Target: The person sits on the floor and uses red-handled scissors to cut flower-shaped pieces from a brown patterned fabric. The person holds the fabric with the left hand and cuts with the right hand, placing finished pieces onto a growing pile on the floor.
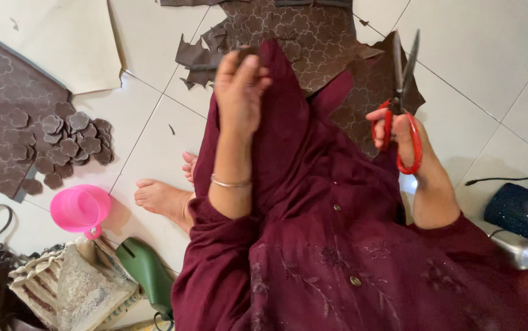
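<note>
Brown cut-out piece [247, 51] pinched in left hand [239, 92] fingers [248, 68]; right hand [402, 132] fingers through red-handled scissors [402, 92].

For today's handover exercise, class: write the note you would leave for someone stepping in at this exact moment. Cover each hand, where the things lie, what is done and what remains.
Left hand: raised, pinching a small brown piece.
Right hand: holds red-handled scissors, blades open, pointing up.
Brown flower-patterned sheet: on the lap and floor ahead, its edge cut ragged.
Done: a pile of cut flower shapes lies on the floor at left, by another patterned sheet.
Left: many outlined flowers on both sheets remain uncut.
</note>
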